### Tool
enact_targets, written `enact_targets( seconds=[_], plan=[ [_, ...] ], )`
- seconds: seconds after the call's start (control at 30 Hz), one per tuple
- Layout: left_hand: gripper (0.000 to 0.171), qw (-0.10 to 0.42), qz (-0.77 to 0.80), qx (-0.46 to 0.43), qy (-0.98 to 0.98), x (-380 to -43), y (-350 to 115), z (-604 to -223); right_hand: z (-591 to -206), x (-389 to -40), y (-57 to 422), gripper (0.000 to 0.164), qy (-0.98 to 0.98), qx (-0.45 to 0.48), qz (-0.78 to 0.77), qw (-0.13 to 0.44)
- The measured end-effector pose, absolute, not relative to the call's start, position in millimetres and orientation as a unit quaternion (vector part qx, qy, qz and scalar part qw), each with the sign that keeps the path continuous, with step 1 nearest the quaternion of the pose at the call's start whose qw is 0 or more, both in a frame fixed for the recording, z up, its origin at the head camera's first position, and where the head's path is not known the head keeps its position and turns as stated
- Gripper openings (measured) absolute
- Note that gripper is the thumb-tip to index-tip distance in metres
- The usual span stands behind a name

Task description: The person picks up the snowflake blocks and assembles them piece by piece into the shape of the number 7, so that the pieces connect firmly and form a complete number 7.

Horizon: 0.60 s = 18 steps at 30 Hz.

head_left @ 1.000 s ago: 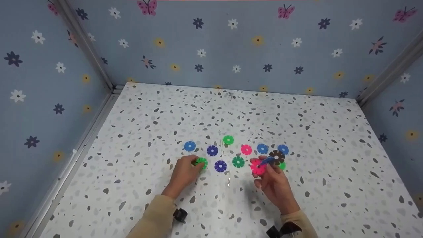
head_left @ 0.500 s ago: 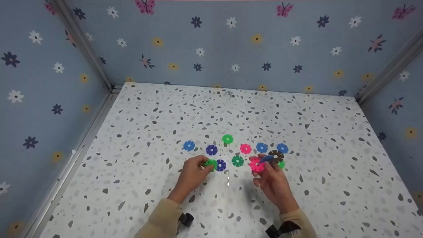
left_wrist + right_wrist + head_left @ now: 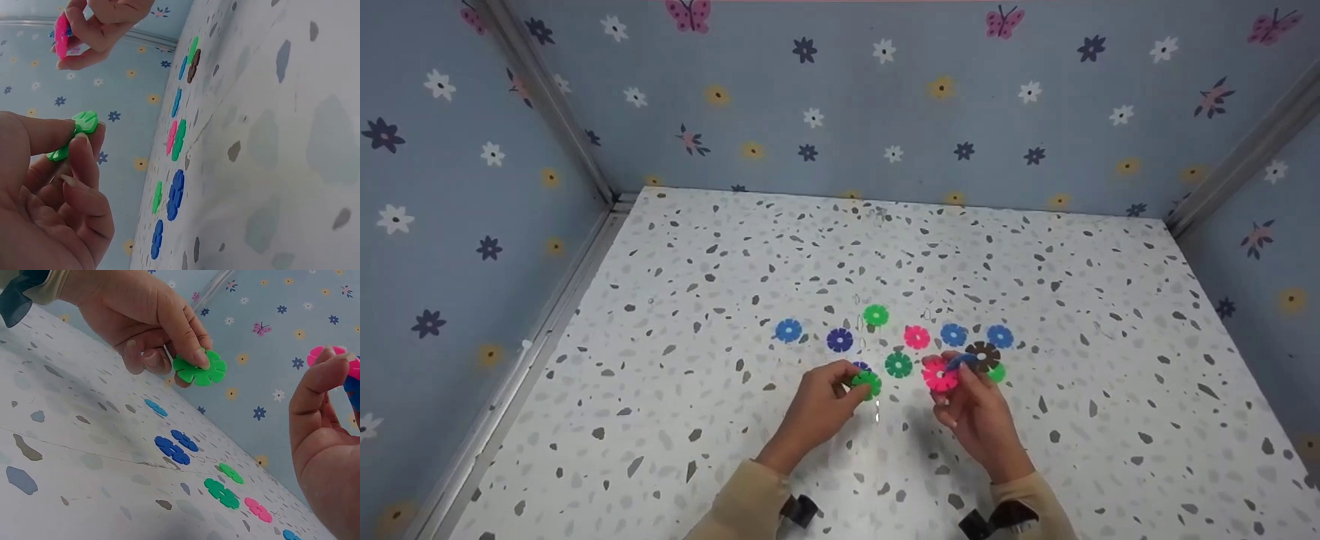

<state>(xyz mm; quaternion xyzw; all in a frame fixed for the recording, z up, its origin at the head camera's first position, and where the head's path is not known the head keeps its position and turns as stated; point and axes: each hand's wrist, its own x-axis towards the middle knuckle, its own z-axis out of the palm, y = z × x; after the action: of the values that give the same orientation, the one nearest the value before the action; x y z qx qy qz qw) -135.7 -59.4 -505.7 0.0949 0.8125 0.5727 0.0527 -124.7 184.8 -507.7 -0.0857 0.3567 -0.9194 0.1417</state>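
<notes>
My left hand [image 3: 829,401] pinches a bright green notched disc, a snowflake-shaped linking piece [image 3: 201,368], between thumb and fingers, held up off the table. In the head view it partly covers a purple disc [image 3: 861,366] lying behind it. To the right, my right hand [image 3: 975,412] holds a pink disc [image 3: 939,375] joined to a blue disc [image 3: 962,362], which stands edge-on to it. The pair is up in the air too, as the left wrist view shows. A brown disc [image 3: 983,356] and a green disc [image 3: 997,373] lie just beyond the right fingers.
Several more discs lie flat on the speckled table [image 3: 697,262]: a light blue one [image 3: 788,330] at left, a purple one [image 3: 840,340], a green one [image 3: 876,315], a dark green one [image 3: 898,364] and a pink one [image 3: 916,337]. Flowered panels [image 3: 840,97] enclose the table.
My left hand has lifted the green disc and carried it rightward, past the front purple disc, toward my right hand. My right hand has stayed nearly still with the pink and blue discs.
</notes>
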Motion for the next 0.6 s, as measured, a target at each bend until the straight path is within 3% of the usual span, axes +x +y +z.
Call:
enact_targets(
  seconds=[0.6],
  plan=[
    [0.006,-0.004,0.58,0.169,0.797,-125.2,-28.5,-488.2,-509.9,-122.1,181.4,0.025,0.406,-0.04,-0.903,0.137]
  ],
)
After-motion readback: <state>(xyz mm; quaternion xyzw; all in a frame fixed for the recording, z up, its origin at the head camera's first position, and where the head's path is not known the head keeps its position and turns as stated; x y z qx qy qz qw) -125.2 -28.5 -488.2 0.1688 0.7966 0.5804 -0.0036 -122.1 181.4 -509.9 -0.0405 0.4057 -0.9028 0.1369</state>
